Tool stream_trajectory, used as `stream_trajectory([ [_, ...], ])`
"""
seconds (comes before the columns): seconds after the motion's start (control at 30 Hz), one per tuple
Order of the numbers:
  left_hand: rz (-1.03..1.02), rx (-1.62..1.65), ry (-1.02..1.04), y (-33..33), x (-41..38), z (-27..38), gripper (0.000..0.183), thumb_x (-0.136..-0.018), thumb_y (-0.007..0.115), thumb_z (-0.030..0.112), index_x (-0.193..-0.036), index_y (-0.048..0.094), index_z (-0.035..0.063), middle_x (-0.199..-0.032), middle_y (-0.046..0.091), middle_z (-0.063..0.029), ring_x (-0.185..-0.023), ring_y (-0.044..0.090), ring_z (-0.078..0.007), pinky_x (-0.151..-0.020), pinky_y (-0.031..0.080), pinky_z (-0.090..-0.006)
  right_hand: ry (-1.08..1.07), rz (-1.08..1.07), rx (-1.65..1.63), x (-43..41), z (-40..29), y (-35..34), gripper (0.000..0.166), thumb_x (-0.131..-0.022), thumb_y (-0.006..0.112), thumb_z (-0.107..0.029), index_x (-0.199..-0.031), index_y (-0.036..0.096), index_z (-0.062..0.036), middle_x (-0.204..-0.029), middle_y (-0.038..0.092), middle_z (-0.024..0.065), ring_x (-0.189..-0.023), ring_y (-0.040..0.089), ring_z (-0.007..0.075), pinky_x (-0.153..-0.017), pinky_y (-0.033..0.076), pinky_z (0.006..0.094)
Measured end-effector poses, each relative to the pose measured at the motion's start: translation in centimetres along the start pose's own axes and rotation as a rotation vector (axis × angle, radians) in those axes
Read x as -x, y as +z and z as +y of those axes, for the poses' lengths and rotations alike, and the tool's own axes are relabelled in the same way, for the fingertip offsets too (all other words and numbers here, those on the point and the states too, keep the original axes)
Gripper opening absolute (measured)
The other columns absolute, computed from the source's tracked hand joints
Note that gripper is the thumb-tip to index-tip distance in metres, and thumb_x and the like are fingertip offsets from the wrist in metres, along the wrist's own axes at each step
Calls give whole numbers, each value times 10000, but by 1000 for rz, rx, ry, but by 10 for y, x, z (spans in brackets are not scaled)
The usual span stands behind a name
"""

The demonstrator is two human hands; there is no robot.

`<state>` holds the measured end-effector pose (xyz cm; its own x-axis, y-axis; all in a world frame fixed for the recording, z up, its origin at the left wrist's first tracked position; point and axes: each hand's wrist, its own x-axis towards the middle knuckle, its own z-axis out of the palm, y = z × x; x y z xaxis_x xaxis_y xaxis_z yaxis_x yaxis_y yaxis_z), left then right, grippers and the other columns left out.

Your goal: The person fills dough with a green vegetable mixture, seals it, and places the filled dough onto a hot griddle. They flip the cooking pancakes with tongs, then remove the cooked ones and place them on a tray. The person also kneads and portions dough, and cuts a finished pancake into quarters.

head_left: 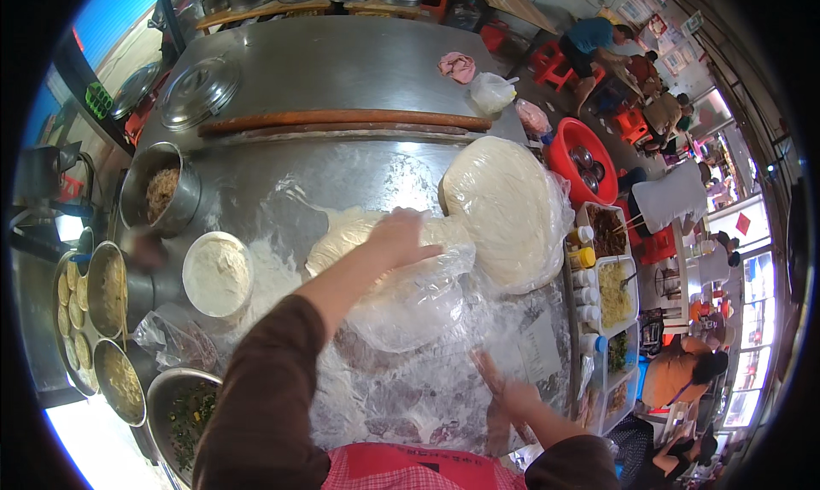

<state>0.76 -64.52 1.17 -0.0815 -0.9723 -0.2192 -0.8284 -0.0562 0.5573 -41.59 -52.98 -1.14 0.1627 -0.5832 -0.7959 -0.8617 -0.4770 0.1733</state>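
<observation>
My left hand is over a smaller mass of dough, at the edge of a clear plastic sheet. The sheet drapes over the dough's near side and onto the floured steel table. Blur hides whether its fingers grip the film. Near the table's front edge, my right hand holds a short wooden rolling pin, blurred and slanted. Against the smaller dough's right side lies a large round dough under plastic. A white bowl of flour stands to the left.
Long wooden rolling pins lie across the table behind the dough. Metal pots of filling line the left side, with a tray of flat rounds. Bottles and filling trays edge the right. People sit beyond.
</observation>
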Motion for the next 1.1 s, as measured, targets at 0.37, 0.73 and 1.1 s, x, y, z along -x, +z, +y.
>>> stream_trajectory([
  [0.37,125,64,139,90,12,34,221,-910,491,216,-1055,587,79,-1045,604,-108,-1030,553,-286,-892,416,-414,-20,13,-7,-6,6,17,460,-857,583,-424,-1075,520,-24,-989,643,157,-918,642,305,-771,509,415],
  [0.73,-58,700,212,2,200,140,140,-919,516,189,-902,536,52,-709,536,-76,-633,501,-184,-607,422,-321,7,128,-118,-15,6,28,422,-852,593,-397,-1073,553,-40,-970,664,149,-899,652,316,-771,514,411],
  [1.1,-303,178,309,99,310,84,269,-903,519,278,-1099,603,113,-958,638,-152,-844,618,-347,-759,481,-438,-139,297,-11,13,-19,-55,555,-801,563,-565,-967,630,-39,-917,673,135,-875,647,310,-751,502,417],
])
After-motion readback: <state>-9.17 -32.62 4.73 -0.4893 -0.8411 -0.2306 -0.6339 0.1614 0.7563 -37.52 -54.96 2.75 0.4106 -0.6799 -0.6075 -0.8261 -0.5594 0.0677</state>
